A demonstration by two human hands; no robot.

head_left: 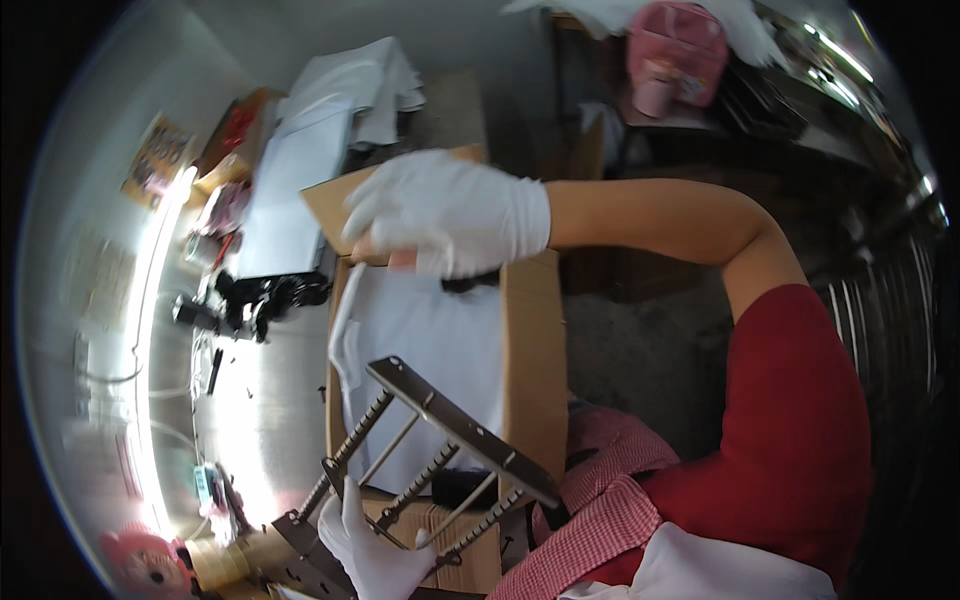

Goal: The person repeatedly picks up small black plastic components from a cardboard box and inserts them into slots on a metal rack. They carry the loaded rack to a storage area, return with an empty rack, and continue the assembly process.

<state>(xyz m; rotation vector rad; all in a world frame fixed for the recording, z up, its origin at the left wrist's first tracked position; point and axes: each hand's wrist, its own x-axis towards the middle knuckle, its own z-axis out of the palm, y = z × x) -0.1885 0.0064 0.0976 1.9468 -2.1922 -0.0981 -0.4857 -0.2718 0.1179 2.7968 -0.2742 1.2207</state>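
My left hand (375, 555), in a white glove, grips a dark metal rack (455, 425) low in the view. The rack has a flat drilled bar, ribbed spring-like rods and plain thin rods, and it tilts over the near end of an open cardboard box (535, 350). White sheeting (425, 345) lines the box. At the far end of the box, my right hand (445, 215) hovers with its fingers stretched to the left and slightly blurred. Its glove leaves some fingertips bare. I see nothing held in it, and a box flap (325, 210) is right beside its fingers.
On the left, a metal bench (235, 400) carries a heap of black parts (265, 300), and a bright tube light (150, 310) runs along its edge. White sheets (300, 180) lie beyond. Tape rolls (215, 565) sit near-left. A pink backpack (680, 50) rests far right.
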